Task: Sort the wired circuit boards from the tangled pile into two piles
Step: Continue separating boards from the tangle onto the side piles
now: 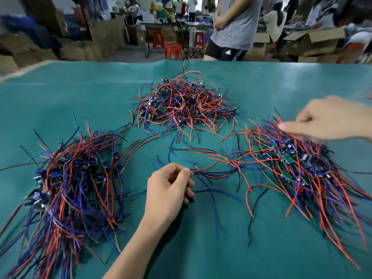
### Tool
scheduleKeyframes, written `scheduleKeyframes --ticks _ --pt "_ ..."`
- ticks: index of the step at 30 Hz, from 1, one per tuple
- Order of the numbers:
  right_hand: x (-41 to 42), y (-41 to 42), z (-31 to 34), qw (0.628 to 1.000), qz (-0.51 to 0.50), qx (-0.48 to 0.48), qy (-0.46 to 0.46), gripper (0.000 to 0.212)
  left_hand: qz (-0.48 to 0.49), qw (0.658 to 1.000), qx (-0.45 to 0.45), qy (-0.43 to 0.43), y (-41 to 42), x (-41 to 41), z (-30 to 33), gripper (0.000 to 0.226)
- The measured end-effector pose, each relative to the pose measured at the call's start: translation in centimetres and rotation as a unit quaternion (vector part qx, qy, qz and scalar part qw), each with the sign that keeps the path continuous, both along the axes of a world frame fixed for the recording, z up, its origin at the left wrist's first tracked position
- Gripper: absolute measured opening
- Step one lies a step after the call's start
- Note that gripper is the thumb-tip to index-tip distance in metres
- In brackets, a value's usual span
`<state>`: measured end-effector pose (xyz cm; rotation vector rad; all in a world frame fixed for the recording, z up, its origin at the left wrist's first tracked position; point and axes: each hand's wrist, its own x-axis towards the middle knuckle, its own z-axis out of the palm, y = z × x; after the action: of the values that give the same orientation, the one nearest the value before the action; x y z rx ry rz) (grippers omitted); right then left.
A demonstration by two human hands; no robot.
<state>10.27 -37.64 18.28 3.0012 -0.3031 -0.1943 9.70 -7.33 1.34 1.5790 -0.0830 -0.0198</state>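
A tangled pile (pixel 182 101) of small green circuit boards with red, blue and black wires lies at the middle back of the green mat. A sorted pile (pixel 70 178) lies at the left and another pile (pixel 298 164) at the right. My left hand (pixel 169 190) is in the middle near me and pinches the ends of blue and black wires (pixel 209 175) that trail to the right. My right hand (pixel 330 119) hovers over the right pile's far edge with its fingers stretched toward the wires; the hand is blurred.
The green mat (pixel 60 101) covers the table up to its far edge. A person in a grey shirt (pixel 235 27) stands just behind the table. Cardboard boxes (pixel 314 43) and red stools (pixel 172 50) fill the floor beyond.
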Motion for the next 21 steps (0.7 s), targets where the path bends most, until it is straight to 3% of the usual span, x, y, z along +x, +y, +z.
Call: scheduleKeyframes --ticks 2,6,9,11,16,21 --pt "3.3 2.0 0.2 0.995 0.066 0.032 -0.070 0.056 -0.004 1.000 0.009 0.004 -0.1 -0.1 0.1 0.020" --pt "10.5 8.3 -2.6 0.979 0.175 0.073 -0.071 0.019 -0.003 1.000 0.002 0.010 0.1 0.0 0.2 0.018" --pt "14.8 12.0 -6.5 0.976 0.159 0.122 -0.084 0.033 -0.006 1.000 0.004 0.013 0.1 0.1 0.3 0.016" --pt "16.3 13.5 -8.8 0.982 0.122 0.105 -0.100 0.040 -0.007 1.000 0.003 0.013 0.1 0.2 0.2 0.016" --pt "17.4 14.8 -11.6 0.982 0.102 0.017 -0.156 0.020 -0.011 1.000 -0.003 0.011 0.2 0.2 0.1 0.016" --pt "17.2 14.6 -12.1 0.976 0.114 0.010 -0.185 0.020 -0.012 1.000 -0.001 0.006 0.2 0.3 0.0 0.016"
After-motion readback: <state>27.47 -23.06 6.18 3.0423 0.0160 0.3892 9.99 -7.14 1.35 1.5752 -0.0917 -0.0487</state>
